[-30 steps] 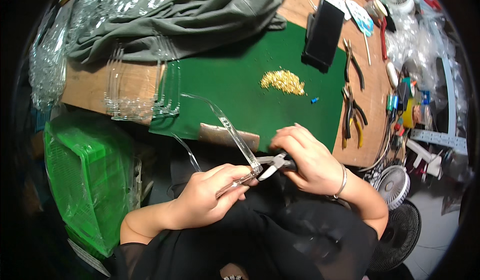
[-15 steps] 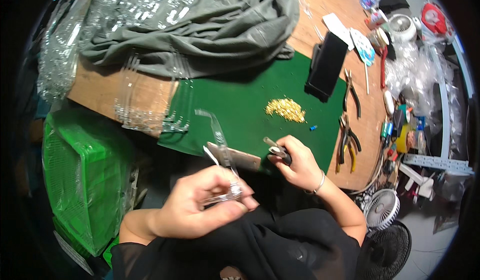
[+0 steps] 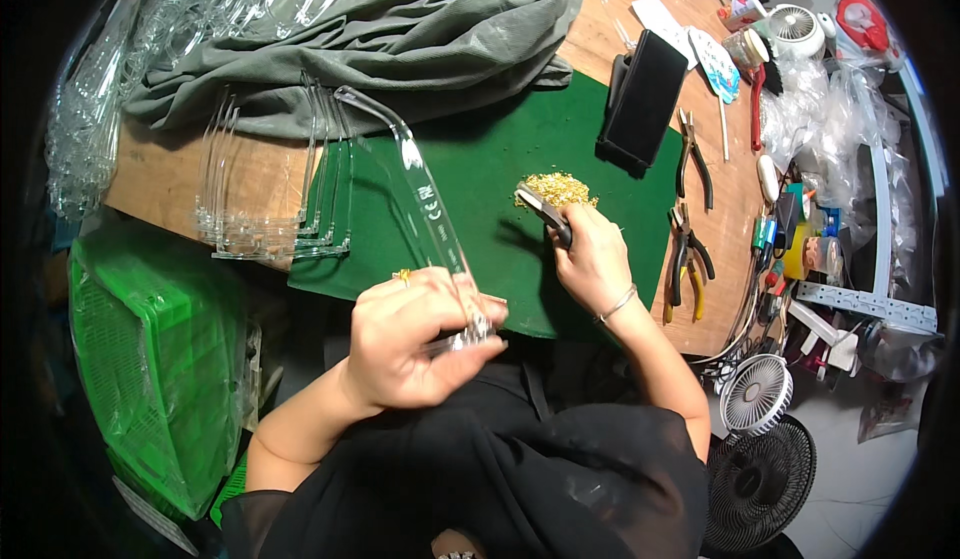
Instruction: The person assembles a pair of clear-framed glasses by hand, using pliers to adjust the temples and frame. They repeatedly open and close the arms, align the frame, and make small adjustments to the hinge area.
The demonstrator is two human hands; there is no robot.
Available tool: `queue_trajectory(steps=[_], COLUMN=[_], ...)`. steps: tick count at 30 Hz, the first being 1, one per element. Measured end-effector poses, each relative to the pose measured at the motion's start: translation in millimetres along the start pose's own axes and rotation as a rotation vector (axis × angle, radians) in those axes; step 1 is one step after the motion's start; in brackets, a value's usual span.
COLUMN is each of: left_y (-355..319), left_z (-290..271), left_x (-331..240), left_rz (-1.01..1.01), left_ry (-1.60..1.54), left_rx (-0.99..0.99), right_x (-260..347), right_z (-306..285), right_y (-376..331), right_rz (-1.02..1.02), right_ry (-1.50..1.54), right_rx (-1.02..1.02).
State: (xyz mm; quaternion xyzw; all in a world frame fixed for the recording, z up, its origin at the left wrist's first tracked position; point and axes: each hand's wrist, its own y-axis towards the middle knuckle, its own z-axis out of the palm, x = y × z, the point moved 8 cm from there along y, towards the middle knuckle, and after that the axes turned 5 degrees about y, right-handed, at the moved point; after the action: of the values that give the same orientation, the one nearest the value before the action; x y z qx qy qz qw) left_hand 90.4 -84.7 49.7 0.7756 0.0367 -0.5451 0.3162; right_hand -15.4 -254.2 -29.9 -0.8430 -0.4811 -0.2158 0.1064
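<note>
Clear plastic temple arm [image 3: 420,189]: rising from frame centre toward the upper left, its hooked tip over the green mat [image 3: 500,159]. Left hand [image 3: 415,354] is pinching its lower end, fingers [image 3: 440,294] closed round it. Probably light, stiff, smooth and slippery, easily scratched or snapped if bent; best gripped near the thicker hinge end. Right hand [image 3: 595,259] is closing its fingers on pliers [image 3: 545,211], whose tip is touching the heap of small gold parts [image 3: 558,187] at centre right. More clear arms [image 3: 270,189] are lying stacked on the worktop [image 3: 160,174], left.
</note>
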Motion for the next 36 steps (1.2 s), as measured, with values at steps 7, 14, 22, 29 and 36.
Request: queue_trajectory(steps=[7,14,22,29,36], left_y=[-24,-32,-23,-25,-32], left_z=[-5,8,17,20,16], left_x=[24,25,0,-11,-18], left_rz=[-0.232,-0.159,-0.159,-0.154,-0.129], left_ry=[-0.27,-0.428,-0.099,-0.047,-0.008], left_rx=[-0.007,-0.077,-0.009,-0.01,0.021], right_x=[-13,1,55,113,118], right_z=[7,5,-42,-63,-59], right_y=[-6,-5,-28,-42,-46], right_rz=[0.079,-0.018,-0.061,-0.573,-0.594], right_ry=[0.05,-0.05,0.713,0.712,0.789], right_rx=[0.079,-0.056,0.02,-0.067,-0.049])
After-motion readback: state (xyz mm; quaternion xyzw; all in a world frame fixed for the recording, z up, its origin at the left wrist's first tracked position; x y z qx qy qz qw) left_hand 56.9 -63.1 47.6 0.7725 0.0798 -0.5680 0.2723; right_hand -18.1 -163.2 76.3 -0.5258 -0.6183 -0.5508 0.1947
